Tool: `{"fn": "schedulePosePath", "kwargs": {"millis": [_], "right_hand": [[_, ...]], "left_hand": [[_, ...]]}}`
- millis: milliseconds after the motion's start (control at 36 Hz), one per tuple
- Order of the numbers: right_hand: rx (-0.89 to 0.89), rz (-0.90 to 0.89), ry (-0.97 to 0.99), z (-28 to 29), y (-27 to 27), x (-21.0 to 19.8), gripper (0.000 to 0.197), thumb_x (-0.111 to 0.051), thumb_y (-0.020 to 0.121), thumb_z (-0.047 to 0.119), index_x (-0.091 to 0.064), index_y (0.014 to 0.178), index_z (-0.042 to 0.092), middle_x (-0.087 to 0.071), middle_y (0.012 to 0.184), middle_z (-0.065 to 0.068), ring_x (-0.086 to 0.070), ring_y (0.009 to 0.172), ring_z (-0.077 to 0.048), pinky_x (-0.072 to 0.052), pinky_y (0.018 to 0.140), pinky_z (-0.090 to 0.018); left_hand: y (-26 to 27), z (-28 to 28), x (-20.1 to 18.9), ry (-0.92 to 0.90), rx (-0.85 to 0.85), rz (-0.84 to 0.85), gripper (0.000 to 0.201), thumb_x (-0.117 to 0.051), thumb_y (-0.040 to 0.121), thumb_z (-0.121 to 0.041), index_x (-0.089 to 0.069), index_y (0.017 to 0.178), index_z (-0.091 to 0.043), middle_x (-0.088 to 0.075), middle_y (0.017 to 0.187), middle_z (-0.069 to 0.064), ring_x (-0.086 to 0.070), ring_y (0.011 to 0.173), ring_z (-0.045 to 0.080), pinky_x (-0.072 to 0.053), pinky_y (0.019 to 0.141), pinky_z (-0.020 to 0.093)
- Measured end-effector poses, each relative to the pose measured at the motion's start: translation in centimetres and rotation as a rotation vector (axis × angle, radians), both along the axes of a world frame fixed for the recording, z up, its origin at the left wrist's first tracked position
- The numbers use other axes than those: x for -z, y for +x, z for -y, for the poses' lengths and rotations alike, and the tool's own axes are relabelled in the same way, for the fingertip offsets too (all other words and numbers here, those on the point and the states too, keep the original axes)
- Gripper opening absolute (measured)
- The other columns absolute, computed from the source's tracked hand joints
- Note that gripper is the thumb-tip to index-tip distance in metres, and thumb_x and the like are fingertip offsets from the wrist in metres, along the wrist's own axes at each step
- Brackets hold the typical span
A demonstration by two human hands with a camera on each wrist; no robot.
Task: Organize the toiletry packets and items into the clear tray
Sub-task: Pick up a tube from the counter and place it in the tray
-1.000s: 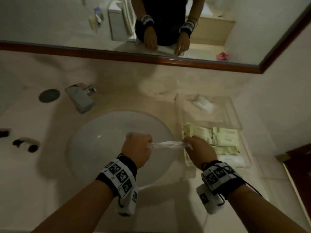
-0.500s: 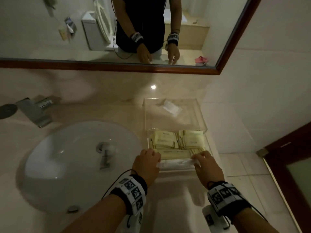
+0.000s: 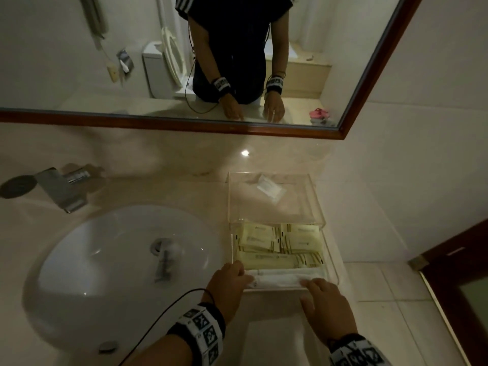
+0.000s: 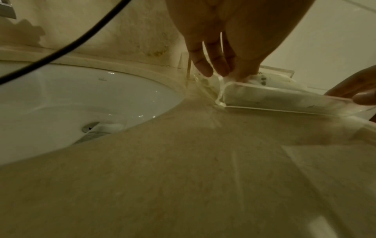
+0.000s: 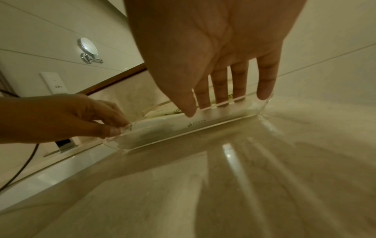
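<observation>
Both hands at the clear tray's (image 3: 333,262) near end

Left hand (image 3: 227,289) pinches the white packet's (image 3: 280,280) end; right hand's (image 3: 326,310) straight, spread fingers (image 5: 221,90) reach over the rim beside it.

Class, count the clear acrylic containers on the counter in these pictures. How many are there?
2: the clear tray holding packets, nearest the hands, and a taller clear box directly behind it, toward the mirror. No others visible.

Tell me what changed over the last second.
The long white packet went from being held stretched over the sink to lying in the near end of the clear tray. The left hand still touches its left end; the right hand has straightened, fingers reaching into the tray. The yellow packets stayed put.
</observation>
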State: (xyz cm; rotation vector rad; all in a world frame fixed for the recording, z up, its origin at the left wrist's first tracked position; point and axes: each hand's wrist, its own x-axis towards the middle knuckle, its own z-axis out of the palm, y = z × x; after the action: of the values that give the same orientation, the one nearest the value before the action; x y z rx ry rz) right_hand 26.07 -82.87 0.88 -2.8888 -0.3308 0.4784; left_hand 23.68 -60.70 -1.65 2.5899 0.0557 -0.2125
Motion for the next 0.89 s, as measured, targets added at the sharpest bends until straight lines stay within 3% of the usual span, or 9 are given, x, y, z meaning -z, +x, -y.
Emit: {"fn": "schedulePosePath", "kwargs": {"millis": [56, 83, 111, 167, 222, 333, 444, 583, 889], "right_hand": [[0.011, -0.011, -0.023, -0.2, 0.0, -0.2, 0.043, -0.041, 0.094, 0.041, -0.04, 0.136, 0.032, -0.042, 0.139, 0.01, -0.041, 0.127, -0.015, -0.041, 0.097, -0.027], [0.02, -0.02, -0.03, -0.3, 0.0, -0.2, 0.043, -0.04, 0.094, 0.041, -0.039, 0.137, 0.033, -0.041, 0.14, 0.011, -0.039, 0.129, -0.014, -0.041, 0.097, -0.028], [0.029, -0.029, -0.037, -0.3, 0.1, -0.3, 0.044, -0.04, 0.094, 0.042, -0.037, 0.137, 0.033, -0.04, 0.141, 0.011, -0.038, 0.13, -0.014, -0.041, 0.098, -0.028], [0.047, -0.046, -0.049, -0.4, 0.1, -0.3, 0.044, -0.04, 0.094, 0.042, -0.036, 0.137, 0.034, -0.039, 0.141, 0.01, -0.038, 0.13, -0.014, -0.041, 0.097, -0.03], [0.059, -0.054, -0.053, -0.5, 0.1, -0.4, 0.045, -0.041, 0.093, 0.042, -0.037, 0.137, 0.034, -0.04, 0.14, 0.009, -0.039, 0.13, -0.015, -0.042, 0.096, -0.032], [0.064, -0.059, -0.048, -0.6, 0.0, -0.4, 0.046, -0.042, 0.093, 0.045, -0.035, 0.138, 0.035, -0.039, 0.142, 0.01, -0.037, 0.132, -0.015, -0.042, 0.097, -0.033], [0.072, -0.056, -0.061, -0.8, -0.1, -0.9, 0.046, -0.044, 0.092, 0.045, -0.036, 0.136, 0.036, -0.038, 0.142, 0.01, -0.038, 0.131, -0.014, -0.041, 0.099, -0.031], [0.075, 0.044, -0.035, -2.1, 0.4, -2.1, 0.032, -0.051, 0.089, 0.039, -0.05, 0.122, 0.035, -0.043, 0.133, 0.008, -0.046, 0.121, -0.013, -0.043, 0.096, -0.029], [-0.115, 0.101, 0.055, -11.4, 2.4, -4.8, 0.031, -0.052, 0.091, 0.035, -0.056, 0.12, 0.027, -0.047, 0.131, 0.006, -0.051, 0.116, -0.015, -0.044, 0.095, -0.028]], "left_hand": [[0.3, 0.1, -0.1, -0.019, 0.041, 0.016, 0.023, -0.049, 0.094, -0.029, -0.042, 0.074, -0.02, -0.045, 0.08, -0.002, -0.049, 0.08, 0.019, -0.034, 0.062, 0.024], [0.5, 0.2, -0.4, -0.021, 0.048, -0.018, 0.017, -0.047, 0.096, -0.025, -0.048, 0.08, -0.018, -0.049, 0.085, 0.0, -0.05, 0.084, 0.019, -0.035, 0.065, 0.025], [0.7, 0.2, -0.7, 0.012, 0.068, -0.069, 0.013, -0.044, 0.097, -0.021, -0.055, 0.091, -0.016, -0.053, 0.096, 0.004, -0.053, 0.092, 0.019, -0.039, 0.072, 0.027], [0.8, 0.1, -0.9, 0.12, 0.13, -0.148, 0.027, -0.04, 0.098, -0.014, -0.057, 0.12, -0.014, -0.054, 0.122, 0.007, -0.054, 0.111, 0.022, -0.042, 0.091, 0.031], [0.8, 0.0, -0.8, 0.216, 0.189, -0.197, 0.035, -0.04, 0.098, -0.011, -0.052, 0.13, -0.016, -0.052, 0.132, 0.008, -0.051, 0.119, 0.025, -0.039, 0.098, 0.034], [0.4, -0.1, -0.6, 0.368, 0.262, -0.187, 0.038, -0.038, 0.097, -0.01, -0.049, 0.132, -0.021, -0.051, 0.134, 0.007, -0.046, 0.123, 0.027, -0.034, 0.1, 0.039], [-0.2, -0.8, -1.7, 0.325, 0.238, -0.146, 0.04, -0.038, 0.096, -0.014, -0.047, 0.133, -0.025, -0.05, 0.136, 0.001, -0.041, 0.126, 0.024, -0.031, 0.103, 0.038], [-0.7, -2.9, -3.8, 0.282, 0.171, -0.097, 0.037, -0.04, 0.095, -0.02, -0.048, 0.131, -0.024, -0.048, 0.137, 0.0, -0.04, 0.127, 0.024, -0.031, 0.103, 0.036], [-2.8, -10.9, -6.8, 0.218, -0.021, -0.095, 0.035, -0.039, 0.097, -0.028, -0.049, 0.13, -0.025, -0.049, 0.136, 0.0, -0.044, 0.125, 0.024, -0.034, 0.108, 0.04]]}}
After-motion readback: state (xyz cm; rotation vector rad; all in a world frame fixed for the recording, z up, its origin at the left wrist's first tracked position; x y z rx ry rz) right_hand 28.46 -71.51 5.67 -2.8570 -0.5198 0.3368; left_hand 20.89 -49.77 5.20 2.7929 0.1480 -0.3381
